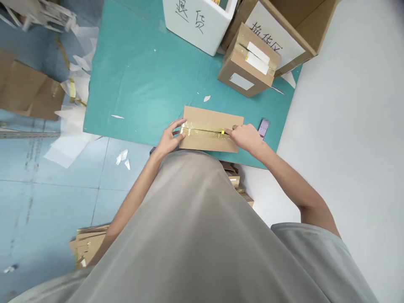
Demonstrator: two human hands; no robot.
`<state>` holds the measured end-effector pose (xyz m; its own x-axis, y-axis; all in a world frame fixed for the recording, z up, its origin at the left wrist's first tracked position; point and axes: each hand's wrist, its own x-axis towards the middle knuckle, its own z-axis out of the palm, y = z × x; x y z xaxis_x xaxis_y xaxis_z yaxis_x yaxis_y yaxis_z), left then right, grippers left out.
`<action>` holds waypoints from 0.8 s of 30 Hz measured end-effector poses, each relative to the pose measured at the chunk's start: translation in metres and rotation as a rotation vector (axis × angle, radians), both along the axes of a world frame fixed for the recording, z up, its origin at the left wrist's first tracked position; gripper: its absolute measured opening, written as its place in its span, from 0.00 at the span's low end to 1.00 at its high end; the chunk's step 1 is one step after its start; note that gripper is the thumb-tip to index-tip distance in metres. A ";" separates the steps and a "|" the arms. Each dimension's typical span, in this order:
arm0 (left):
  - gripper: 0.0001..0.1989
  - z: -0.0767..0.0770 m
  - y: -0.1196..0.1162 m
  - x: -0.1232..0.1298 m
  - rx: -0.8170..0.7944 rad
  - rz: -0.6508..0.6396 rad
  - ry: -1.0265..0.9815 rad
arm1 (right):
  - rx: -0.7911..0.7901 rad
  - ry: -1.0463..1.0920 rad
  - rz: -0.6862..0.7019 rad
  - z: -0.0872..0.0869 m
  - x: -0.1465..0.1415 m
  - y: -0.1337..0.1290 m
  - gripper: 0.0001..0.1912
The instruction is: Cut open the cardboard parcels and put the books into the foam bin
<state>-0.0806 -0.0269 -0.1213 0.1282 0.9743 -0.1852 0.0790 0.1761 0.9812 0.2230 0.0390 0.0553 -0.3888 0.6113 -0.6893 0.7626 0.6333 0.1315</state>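
Note:
A flat cardboard box (210, 145) lies at the table's near edge, with clear yellowish tape (198, 131) along its middle seam. A dark slit shows in part of that seam. My left hand (169, 137) grips the box's left end, thumb and fingers apart on the edge. At the right end, my right hand (246, 136) is closed on a small yellow-tipped tool (223, 132) that touches the taped seam. Most of this tool is hidden by the fingers, so its exact kind does not show.
A phone (263, 128) lies right of the box on the green table (135, 84). Behind stand a taped carton (249, 63), a white bin (198, 25) and a large open carton (296, 31). Paper scraps (71, 134) and flattened cardboard (31, 90) litter the floor at left.

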 end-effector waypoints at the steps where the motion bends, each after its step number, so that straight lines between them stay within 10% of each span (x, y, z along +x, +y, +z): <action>1: 0.30 0.004 0.002 0.000 0.007 0.003 0.036 | 0.000 0.023 0.012 -0.003 -0.007 -0.001 0.23; 9: 0.35 0.028 0.010 0.031 0.221 0.035 0.472 | -0.015 0.130 0.101 -0.018 -0.052 0.005 0.23; 18: 0.41 0.010 0.006 0.030 0.174 -0.022 0.517 | 0.040 -0.130 -0.120 0.011 0.080 -0.019 0.24; 24: 0.38 0.009 0.008 0.028 0.165 -0.015 0.528 | 0.116 -0.122 -0.235 0.004 0.104 -0.027 0.23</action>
